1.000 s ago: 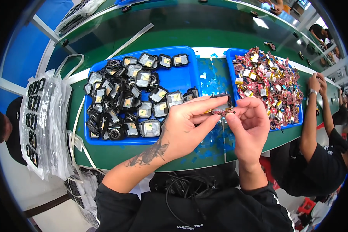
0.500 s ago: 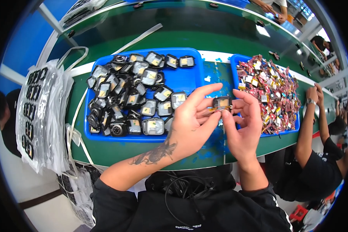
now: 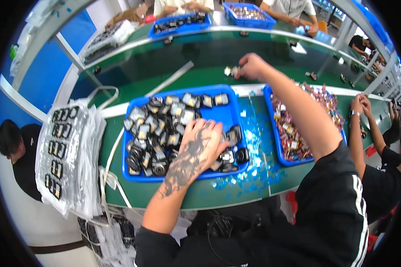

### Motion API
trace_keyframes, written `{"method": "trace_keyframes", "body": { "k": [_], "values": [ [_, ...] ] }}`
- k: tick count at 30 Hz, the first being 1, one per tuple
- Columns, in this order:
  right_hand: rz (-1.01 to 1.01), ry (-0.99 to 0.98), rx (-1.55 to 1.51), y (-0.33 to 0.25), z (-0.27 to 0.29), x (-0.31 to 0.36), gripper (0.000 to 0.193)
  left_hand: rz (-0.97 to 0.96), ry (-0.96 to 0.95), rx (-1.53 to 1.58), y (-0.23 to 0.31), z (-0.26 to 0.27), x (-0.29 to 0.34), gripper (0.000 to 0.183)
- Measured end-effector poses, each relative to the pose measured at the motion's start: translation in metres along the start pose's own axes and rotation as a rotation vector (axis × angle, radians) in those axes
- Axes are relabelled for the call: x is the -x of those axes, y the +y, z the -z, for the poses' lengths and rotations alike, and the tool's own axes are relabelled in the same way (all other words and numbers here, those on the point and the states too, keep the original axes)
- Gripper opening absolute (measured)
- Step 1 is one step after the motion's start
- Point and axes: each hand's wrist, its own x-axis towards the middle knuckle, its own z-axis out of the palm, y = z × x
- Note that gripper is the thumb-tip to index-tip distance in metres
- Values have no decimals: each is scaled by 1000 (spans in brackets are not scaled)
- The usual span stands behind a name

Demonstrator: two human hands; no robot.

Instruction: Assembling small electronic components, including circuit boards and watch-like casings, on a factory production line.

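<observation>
My left hand (image 3: 200, 142) lies palm down over the black watch-like cases (image 3: 153, 124) in the left blue tray (image 3: 133, 177). Its thumb stands apart from the fingers; the fingertips rest among the cases and are partly hidden. Far forward, my right arm stretches past the right tray. At its end my right hand (image 3: 253, 67) is closed in a pinch on a small dark-and-white electronic part (image 3: 231, 71), held over the dark green belt (image 3: 205, 55). Whether the part touches the belt I cannot tell.
Small red, white and yellow electronic parts (image 3: 294, 133) fill the right blue tray (image 3: 275, 149). Blue film scraps (image 3: 249, 160) litter the green table. Clear-wrapped packs (image 3: 64, 151) stand at left. Metal rails frame the belt; other people sit around it.
My hands have separated. The right one has reached far forward over the belt with a small part; the left has moved down into the left tray. The view has shifted.
</observation>
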Motion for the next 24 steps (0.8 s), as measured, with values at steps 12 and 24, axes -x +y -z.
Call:
{"method": "trace_keyframes", "body": {
  "k": [12,24],
  "values": [
    [469,141,429,-10,77,66,20,417,136,972,26,19,-29,14],
    [376,-213,616,20,79,175,26,756,180,1774,29,15,-32,20]
  ]
}}
